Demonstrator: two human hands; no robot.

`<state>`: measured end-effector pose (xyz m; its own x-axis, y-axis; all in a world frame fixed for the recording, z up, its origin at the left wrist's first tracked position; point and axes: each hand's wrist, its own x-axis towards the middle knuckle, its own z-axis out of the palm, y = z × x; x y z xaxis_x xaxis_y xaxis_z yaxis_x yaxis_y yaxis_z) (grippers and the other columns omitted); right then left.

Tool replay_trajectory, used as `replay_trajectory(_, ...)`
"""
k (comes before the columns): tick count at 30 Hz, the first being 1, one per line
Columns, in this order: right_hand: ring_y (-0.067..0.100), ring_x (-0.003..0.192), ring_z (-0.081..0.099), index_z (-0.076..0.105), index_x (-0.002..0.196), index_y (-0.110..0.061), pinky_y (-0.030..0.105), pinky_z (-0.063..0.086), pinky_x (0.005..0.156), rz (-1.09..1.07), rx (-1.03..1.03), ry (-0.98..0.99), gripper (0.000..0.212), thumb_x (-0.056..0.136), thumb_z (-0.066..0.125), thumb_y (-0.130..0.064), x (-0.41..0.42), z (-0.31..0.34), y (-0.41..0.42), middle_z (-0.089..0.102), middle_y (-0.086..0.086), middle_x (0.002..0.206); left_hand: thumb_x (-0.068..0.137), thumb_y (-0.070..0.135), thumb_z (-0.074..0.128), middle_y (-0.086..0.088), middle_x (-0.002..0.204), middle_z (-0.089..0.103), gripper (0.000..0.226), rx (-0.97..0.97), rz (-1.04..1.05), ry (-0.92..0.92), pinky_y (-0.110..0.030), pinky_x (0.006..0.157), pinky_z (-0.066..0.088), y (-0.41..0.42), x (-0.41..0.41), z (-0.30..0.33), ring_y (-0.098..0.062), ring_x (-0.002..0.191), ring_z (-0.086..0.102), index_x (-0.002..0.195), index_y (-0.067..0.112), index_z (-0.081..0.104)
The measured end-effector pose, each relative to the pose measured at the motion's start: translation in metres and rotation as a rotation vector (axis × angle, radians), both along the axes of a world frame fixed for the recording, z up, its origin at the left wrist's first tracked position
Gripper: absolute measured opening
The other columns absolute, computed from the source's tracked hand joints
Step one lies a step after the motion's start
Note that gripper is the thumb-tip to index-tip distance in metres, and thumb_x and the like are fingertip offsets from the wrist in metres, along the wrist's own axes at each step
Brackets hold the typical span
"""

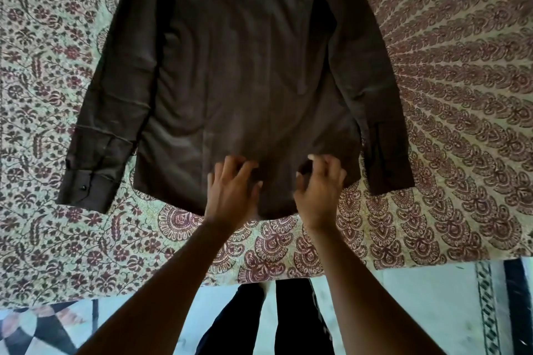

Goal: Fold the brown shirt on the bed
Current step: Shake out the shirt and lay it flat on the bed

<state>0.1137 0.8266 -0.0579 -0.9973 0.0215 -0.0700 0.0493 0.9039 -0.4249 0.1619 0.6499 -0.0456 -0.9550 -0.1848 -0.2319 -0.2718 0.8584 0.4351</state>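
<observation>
Item: brown shirt (245,81), long-sleeved, laid flat and apparently back-side up on the bed (461,81), which carried a floral and paisley printed cover. The collar end ran out of view at the top edge; the hem lay nearest the person, close to the bed's near edge.

Left sleeve (106,124): lay straight alongside the body panel, spread slightly outward, cuff toward the person with a dark button showing. Cuff looked doubled and stiffer than the rest.

Left hand (230,190): over the hem, just left of centre, fingers curled with tips at the cloth. Whether it pinched the fabric or only pressed it could not be told.

Body panel: soft vertical creases, faint sheen. Judged a thin, light woven cloth, limp, likely to slide a little over the cover and to wrinkle if dragged.

Right hand (320,190): over the hem, just right of centre, fingers curled likewise; a small bunch of cloth seemed gathered under the fingertips, though a firm hold was not certain.

Right sleeve (372,95): lay along the body's edge, cuff near the hem.

Handling note: not fragile; best taken by pinch at the hem corners, shoulder seams or cuffs, where the seams give firmer purchase. Folding judged not yet begun.

Floor: patterned tiles (43,326) below the bed edge.
</observation>
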Motion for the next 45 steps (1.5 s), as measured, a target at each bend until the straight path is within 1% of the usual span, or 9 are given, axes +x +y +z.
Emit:
replay_trajectory(4, 0.041, 0.124, 0.041, 0.06, 0.123, -0.021, 0.056, 0.045, 0.096, -0.119, 0.115, -0.12, 0.04, 0.086, 0.07, -0.033, -0.021, -0.015, 0.007, 0.043, 0.013, 0.141, 0.065, 0.08, 0.063, -0.009, 0.158, 0.022, 0.101, -0.074, -0.458, -0.188, -0.062, 0.104, 0.037, 0.003, -0.01, -0.015, -0.038, 0.139, 0.026, 0.151, 0.04, 0.029)
replay_trajectory(9, 0.041, 0.124, 0.044, 0.064, 0.124, -0.017, 0.055, 0.043, 0.101, 0.018, 0.074, -0.074, 0.036, 0.094, 0.061, -0.036, -0.005, -0.012, 0.031, 0.048, 0.016, 0.141, 0.061, 0.033, 0.072, -0.016, 0.157, 0.029, 0.094, -0.027, -0.515, -0.143, -0.064, 0.118, 0.028, 0.002, 0.014, -0.016, -0.044, 0.149, 0.022, 0.148, 0.015, 0.041)
replay_trajectory(13, 0.03, 0.134, 0.044, 0.057, 0.137, -0.018, 0.047, 0.037, 0.104, 0.435, 0.041, -0.075, 0.065, 0.087, 0.062, -0.059, 0.024, 0.001, 0.048, 0.046, 0.011, 0.146, 0.066, -0.004, 0.071, -0.015, 0.124, 0.062, 0.055, 0.236, -0.179, -0.052, -0.047, 0.09, 0.058, -0.016, 0.008, -0.012, -0.036, 0.108, 0.064, 0.12, 0.007, 0.066)
replay_trajectory(17, 0.021, 0.14, 0.041, 0.038, 0.153, -0.02, 0.046, 0.032, 0.102, 0.649, 0.097, -0.141, 0.102, 0.071, 0.07, -0.073, 0.035, 0.004, 0.043, 0.045, 0.004, 0.151, 0.085, 0.001, 0.072, 0.0, 0.087, 0.073, 0.025, 0.348, -0.086, -0.064, -0.022, 0.072, 0.05, -0.034, -0.02, 0.003, -0.01, 0.072, 0.065, 0.108, 0.013, 0.075)
replay_trajectory(22, 0.029, 0.121, 0.055, 0.058, 0.129, -0.019, 0.05, 0.038, 0.092, 0.473, 0.104, -0.114, 0.067, 0.066, 0.082, -0.017, 0.018, -0.011, 0.021, 0.058, 0.005, 0.13, 0.097, 0.03, 0.066, -0.003, 0.076, 0.07, 0.02, 0.373, -0.124, -0.11, -0.027, 0.064, 0.045, -0.044, -0.023, -0.001, -0.014, 0.068, 0.062, 0.1, 0.012, 0.074)
replay_trajectory(27, 0.023, 0.112, 0.055, 0.071, 0.107, -0.022, 0.043, 0.035, 0.088, 0.506, 0.03, -0.037, 0.027, 0.09, 0.054, -0.033, 0.003, -0.006, 0.016, 0.061, 0.0, 0.119, 0.104, 0.034, 0.054, 0.006, 0.062, 0.054, 0.036, 0.416, -0.011, -0.159, -0.016, 0.059, 0.037, -0.037, -0.012, 0.004, 0.002, 0.06, 0.054, 0.078, 0.01, 0.064)
replay_trajectory(32, 0.032, 0.107, 0.061, 0.077, 0.101, -0.02, 0.046, 0.049, 0.081, 0.673, 0.177, -0.018, 0.029, 0.086, 0.057, -0.033, 0.017, -0.004, 0.034, 0.062, 0.007, 0.117, 0.094, 0.038, 0.053, -0.004, 0.12, 0.068, 0.027, 0.292, -0.163, -0.215, -0.045, 0.103, 0.049, -0.028, 0.011, -0.004, -0.018, 0.128, 0.057, 0.105, 0.022, 0.072)
replay_trajectory(39, 0.027, 0.103, 0.06, 0.078, 0.085, -0.02, 0.04, 0.047, 0.078, 0.915, 0.212, -0.021, 0.049, 0.084, 0.056, -0.063, 0.021, -0.012, 0.042, 0.063, 0.002, 0.11, 0.088, 0.009, 0.065, -0.002, 0.122, 0.06, 0.032, 0.191, -0.093, -0.06, -0.051, 0.088, 0.053, -0.005, 0.014, -0.009, -0.028, 0.108, 0.052, 0.118, 0.02, 0.068)
replay_trajectory(45, 0.03, 0.114, 0.056, 0.068, 0.116, -0.017, 0.045, 0.052, 0.084, 0.566, 0.156, 0.046, 0.029, 0.093, 0.063, -0.034, 0.016, -0.013, 0.028, 0.059, 0.009, 0.128, 0.088, 0.042, 0.056, 0.003, 0.17, 0.012, 0.069, -0.102, -0.25, -0.124, -0.057, 0.111, 0.035, 0.005, 0.019, -0.018, -0.03, 0.154, 0.02, 0.153, 0.035, 0.035)
